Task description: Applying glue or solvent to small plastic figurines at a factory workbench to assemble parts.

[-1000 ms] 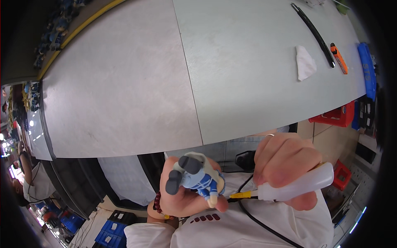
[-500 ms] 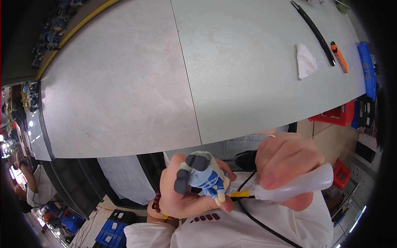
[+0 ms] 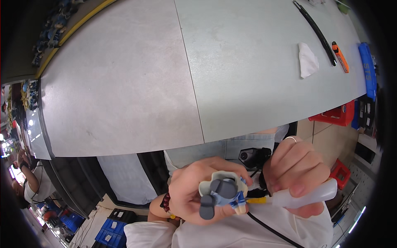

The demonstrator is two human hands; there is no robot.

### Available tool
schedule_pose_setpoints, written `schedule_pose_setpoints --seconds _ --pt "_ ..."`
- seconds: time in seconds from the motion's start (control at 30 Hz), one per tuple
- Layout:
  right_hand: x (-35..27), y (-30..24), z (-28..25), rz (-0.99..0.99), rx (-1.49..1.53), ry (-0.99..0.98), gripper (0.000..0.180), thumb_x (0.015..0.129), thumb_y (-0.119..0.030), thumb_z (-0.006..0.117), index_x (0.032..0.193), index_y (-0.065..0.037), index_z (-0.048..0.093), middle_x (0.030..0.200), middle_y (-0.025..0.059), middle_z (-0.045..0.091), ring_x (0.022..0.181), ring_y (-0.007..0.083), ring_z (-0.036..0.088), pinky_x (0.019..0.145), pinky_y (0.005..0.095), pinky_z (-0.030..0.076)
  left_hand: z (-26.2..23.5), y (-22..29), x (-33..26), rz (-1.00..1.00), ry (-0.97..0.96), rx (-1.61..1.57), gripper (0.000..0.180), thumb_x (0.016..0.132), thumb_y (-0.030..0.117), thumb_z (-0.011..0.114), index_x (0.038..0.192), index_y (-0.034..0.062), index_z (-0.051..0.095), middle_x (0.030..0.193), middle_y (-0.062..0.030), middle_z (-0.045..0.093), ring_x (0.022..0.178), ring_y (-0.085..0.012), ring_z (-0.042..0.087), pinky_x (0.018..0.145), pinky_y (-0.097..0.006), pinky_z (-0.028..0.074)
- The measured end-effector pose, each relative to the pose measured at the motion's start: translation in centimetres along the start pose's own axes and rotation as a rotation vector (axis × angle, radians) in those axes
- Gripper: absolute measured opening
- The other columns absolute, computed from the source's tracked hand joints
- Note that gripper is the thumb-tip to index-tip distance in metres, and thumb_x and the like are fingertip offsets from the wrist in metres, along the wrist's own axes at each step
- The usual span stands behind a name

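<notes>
A small figurine [image 3: 223, 192] in blue and white, with dark grey feet and a pale skirt-like part, lies tilted in my left hand [image 3: 192, 188], whose fingers wrap round it. My right hand [image 3: 298, 173] grips a translucent white squeeze bottle [image 3: 308, 195]. From the bottle's front end a yellow tip [image 3: 257, 200] points left and reaches the figurine's side; whether it touches cannot be made out. Both hands are held close to my body, off the table's near edge.
Across the pale table [image 3: 124, 82] lie a crumpled white tissue [image 3: 308, 61], a black rod-like tool [image 3: 316, 32] and an orange cutter [image 3: 340, 58]. A blue bin [image 3: 367, 70] and red crate [image 3: 337, 115] stand right. Figurines [image 3: 51, 33] fill a left shelf. A black cable [image 3: 271, 229] crosses my shirt.
My left hand has shifted right and turned the figurine, so its feet and skirt opening face up more. The bottle in my right hand has moved slightly right.
</notes>
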State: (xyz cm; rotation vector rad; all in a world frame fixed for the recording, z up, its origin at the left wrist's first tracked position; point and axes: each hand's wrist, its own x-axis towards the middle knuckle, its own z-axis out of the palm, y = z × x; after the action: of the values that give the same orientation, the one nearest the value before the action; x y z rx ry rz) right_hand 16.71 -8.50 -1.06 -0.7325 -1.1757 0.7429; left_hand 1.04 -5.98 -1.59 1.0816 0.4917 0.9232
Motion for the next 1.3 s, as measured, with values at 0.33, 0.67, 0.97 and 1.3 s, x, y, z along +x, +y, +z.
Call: schedule_pose_setpoints --seconds 0.33,0.67,0.97,1.3 --pt "1.1 0.0 -2.3 0.052 0.161 0.191 0.04 0.082 -0.044 0.036 0.078 -0.006 0.046 0.055 0.0053 0.045 0.046 0.0133 0.042 0.042 0.0226 0.033 -0.7 -0.5 -1.6 0.041 0.303 0.2 0.038 0.054 0.016 0.073 0.077 -0.0004 0.048 0.063 -0.0157 0.055 0.052 -0.0178 0.055 0.044 -0.022 0.044" --pt "1.2 0.1 -2.9 0.075 0.215 0.176 0.039 0.083 -0.043 0.033 0.081 -0.007 0.047 0.056 0.0053 0.044 0.049 0.0129 0.041 0.044 0.0219 0.034 -1.5 -1.0 -1.7 0.129 0.232 -0.018 0.046 0.064 0.028 0.069 0.094 0.004 0.043 0.065 -0.0154 0.054 0.046 -0.0126 0.052 0.032 -0.017 0.037" --pt "0.8 0.5 -2.2 0.08 0.293 0.17 0.038 0.083 -0.042 0.035 0.079 -0.006 0.046 0.058 0.0056 0.044 0.05 0.0132 0.041 0.044 0.0216 0.034 -2.0 -1.0 -1.7 -0.003 0.169 -0.393 0.044 0.066 0.017 0.068 0.097 -0.0019 0.042 0.073 -0.0217 0.053 0.064 -0.0242 0.056 0.051 -0.03 0.048" --pt "0.9 1.3 -2.0 0.082 0.294 0.194 0.035 0.082 -0.041 0.038 0.077 -0.006 0.045 0.059 0.0052 0.044 0.05 0.0134 0.041 0.044 0.0219 0.032 -2.6 -1.5 -1.5 0.078 0.061 -0.346 0.052 0.055 0.008 0.075 0.094 -0.0028 0.043 0.086 -0.0191 0.052 0.07 -0.0268 0.056 0.058 -0.034 0.048"
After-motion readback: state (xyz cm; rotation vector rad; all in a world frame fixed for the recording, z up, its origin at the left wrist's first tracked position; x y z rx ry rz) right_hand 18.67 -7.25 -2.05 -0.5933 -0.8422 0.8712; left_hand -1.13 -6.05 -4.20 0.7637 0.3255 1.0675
